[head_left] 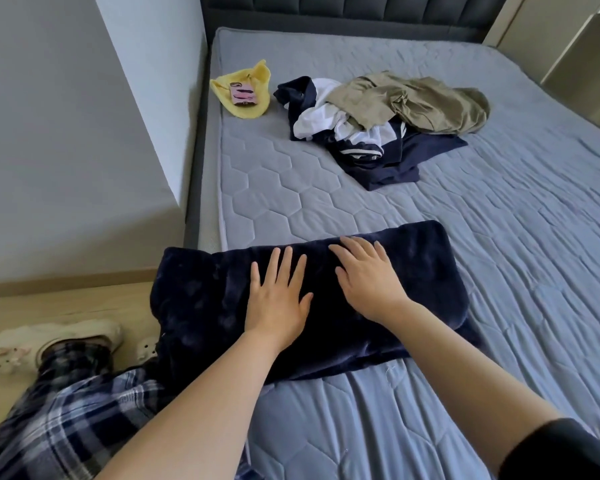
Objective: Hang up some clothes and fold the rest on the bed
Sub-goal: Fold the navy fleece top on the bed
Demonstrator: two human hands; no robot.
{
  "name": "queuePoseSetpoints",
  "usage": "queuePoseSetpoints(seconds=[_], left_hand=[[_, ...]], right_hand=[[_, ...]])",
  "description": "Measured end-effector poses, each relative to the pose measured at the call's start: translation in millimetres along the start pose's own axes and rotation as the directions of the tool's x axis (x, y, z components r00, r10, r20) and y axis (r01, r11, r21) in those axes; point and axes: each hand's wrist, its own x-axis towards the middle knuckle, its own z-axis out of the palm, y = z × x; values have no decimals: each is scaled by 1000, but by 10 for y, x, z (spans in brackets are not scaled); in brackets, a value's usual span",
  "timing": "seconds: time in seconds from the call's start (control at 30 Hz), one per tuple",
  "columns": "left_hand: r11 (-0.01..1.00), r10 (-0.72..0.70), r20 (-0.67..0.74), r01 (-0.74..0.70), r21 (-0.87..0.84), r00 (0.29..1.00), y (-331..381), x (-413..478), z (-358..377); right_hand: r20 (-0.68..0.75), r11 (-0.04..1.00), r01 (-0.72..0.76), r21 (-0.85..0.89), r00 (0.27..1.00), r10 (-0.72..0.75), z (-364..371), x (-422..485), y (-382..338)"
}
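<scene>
Both hands, left hand (278, 303) and right hand (368, 282), press flat on a folded navy blanket (430, 271) at the bed (516, 220) edge; a clothes pile (388, 116) lies farther up.

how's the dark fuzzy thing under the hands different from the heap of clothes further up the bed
The dark fuzzy garment lies folded in a flat, tidy slab; the heap is crumpled and unfolded. The garment is one navy piece; the heap mixes olive, white and navy items. The left hand and right hand press flat on the garment; nothing touches the heap. Both rest on the bed.
</scene>
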Motion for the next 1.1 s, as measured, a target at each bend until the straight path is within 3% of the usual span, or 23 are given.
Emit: queuePoseSetpoints(seconds=[0.07,0.13,0.23,0.43,0.5,0.57,0.63,0.8,0.97,1.03,1.1], left_hand=[[1000,18,-1,-18,-4,1000,-35,-35,61],[1000,20,-3,-20,-14,1000,-52,-46,97],[999,12,-15,-12,-29,1000,-23,-35,129],[1000,20,-5,-20,-11,1000,-28,-37,155],[1000,19,8,-19,-15,1000,-25,-30,163],[999,21,19,-20,-37,1000,-32,-15,154],[998,26,11,-25,-52,1000,-44,-25,126],[998,7,-38,-9,-55,999,-108,-64,-6],[955,-290,-3,290,-59,957,-485,-87,-104],[936,-318,46,321,-142,947,-585,-84,-107],[920,-303,65,310,-240,951,-631,-86,-119]], right_hand=[[127,994,-60,-87,989,70,222,36,113],[110,971,-231,-61,965,236,355,49,340],[79,847,-531,14,845,528,397,-25,719],[161,730,-683,5,721,674,322,-89,761],[36,767,-641,29,767,641,242,-11,549],[-108,890,-451,71,883,457,237,17,210],[-92,947,-311,82,944,318,375,-41,-143],[-18,886,-446,123,892,452,607,-118,-334],[69,861,-508,31,860,505,469,86,-453],[77,859,-497,123,868,491,377,261,-674],[43,885,-384,263,921,386,355,425,-954]])
